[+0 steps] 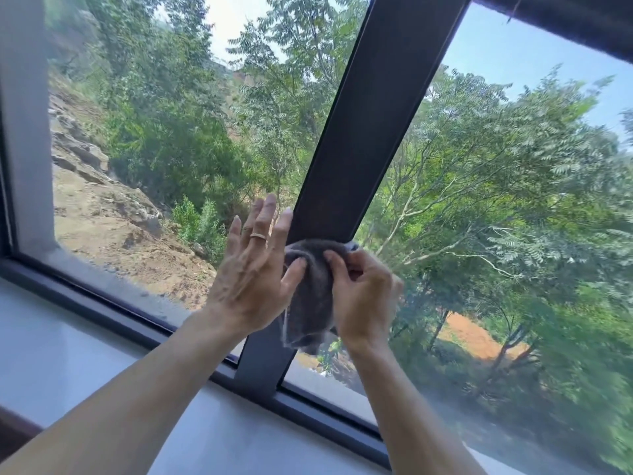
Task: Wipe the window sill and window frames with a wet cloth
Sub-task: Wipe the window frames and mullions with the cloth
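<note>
A grey cloth (310,303) lies against the dark centre bar of the window frame (370,125), low on the bar. My right hand (363,296) grips the cloth's right side with curled fingers. My left hand (255,269) has its fingers straight and spread on the glass at the bar's left edge, and its thumb presses the cloth's left side. The pale window sill (113,341) runs below, in front of the dark bottom frame rail (113,310).
A grey side frame (25,132) stands at the far left. The dark top frame (565,22) crosses the upper right corner. Behind the two glass panes are trees, a rocky slope and sky. A dark edge shows at the lower left corner.
</note>
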Action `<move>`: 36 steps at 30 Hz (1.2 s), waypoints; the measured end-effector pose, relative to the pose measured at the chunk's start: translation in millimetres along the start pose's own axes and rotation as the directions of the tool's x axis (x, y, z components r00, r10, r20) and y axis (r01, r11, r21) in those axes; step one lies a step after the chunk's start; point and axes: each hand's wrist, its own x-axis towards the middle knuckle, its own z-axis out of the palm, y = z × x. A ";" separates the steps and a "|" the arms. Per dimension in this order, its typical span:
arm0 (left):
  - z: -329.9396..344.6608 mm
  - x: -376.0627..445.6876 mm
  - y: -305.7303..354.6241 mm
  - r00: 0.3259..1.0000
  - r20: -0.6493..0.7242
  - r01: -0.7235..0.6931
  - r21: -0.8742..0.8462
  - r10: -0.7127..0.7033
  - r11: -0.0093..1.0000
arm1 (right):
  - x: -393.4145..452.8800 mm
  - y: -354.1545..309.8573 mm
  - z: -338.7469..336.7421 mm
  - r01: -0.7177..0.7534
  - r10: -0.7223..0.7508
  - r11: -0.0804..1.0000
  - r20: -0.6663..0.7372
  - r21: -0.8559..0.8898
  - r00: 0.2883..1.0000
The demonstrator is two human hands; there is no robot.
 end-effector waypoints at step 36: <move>-43.6 69.1 -2.3 0.996 -0.076 -0.052 -0.048 0.048 0.998 | 96.9 -64.2 -16.6 0.015 -0.025 0.999 -0.202 -0.052 0.979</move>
